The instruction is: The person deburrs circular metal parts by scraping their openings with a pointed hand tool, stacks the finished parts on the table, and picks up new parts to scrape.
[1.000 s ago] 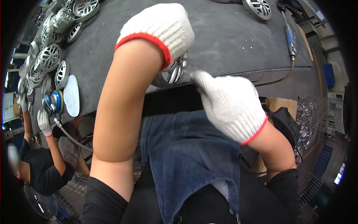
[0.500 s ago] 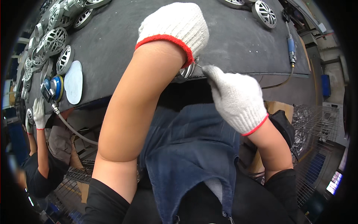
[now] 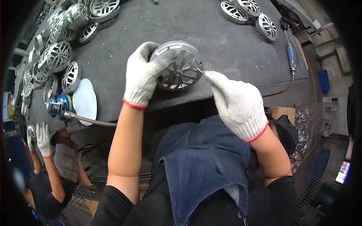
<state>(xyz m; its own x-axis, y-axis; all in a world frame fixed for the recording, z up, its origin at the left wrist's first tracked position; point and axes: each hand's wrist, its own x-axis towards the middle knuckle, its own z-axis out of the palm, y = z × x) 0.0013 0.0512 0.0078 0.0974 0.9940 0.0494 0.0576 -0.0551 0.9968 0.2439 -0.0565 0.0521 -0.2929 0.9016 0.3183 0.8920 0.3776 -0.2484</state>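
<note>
Above the front edge of the dark bench, a round grey metal part with cut-out spokes [image 3: 183, 71] is tilted up in the grip of my left hand [image 3: 140, 77]. The thumb lies across its upper face and the other fingers go behind it, partly hidden. My right hand [image 3: 239, 105] is closed, its thumb and forefinger pinching a thin metal tool [image 3: 200, 70]. The tool's tip reaches the right side of the round part. Most of the tool is hidden inside the fist, so its kind is unclear. Both hands wear white knit gloves with red cuffs.
Similar spoked parts [image 3: 59, 55] are heaped on the bench's left; several [image 3: 267, 27] lie at the far right. A hose-fed sander [image 3: 60, 106] rests beside pale round sheets [image 3: 85, 100]. A blue air tool [image 3: 290, 56] lies right. A co-worker's gloved hand [image 3: 44, 139] is at left.
My left hand has drawn back and turned, bringing the round part's spoked face into view. The right hand stays near the part, with the thin tool still pinched.
</note>
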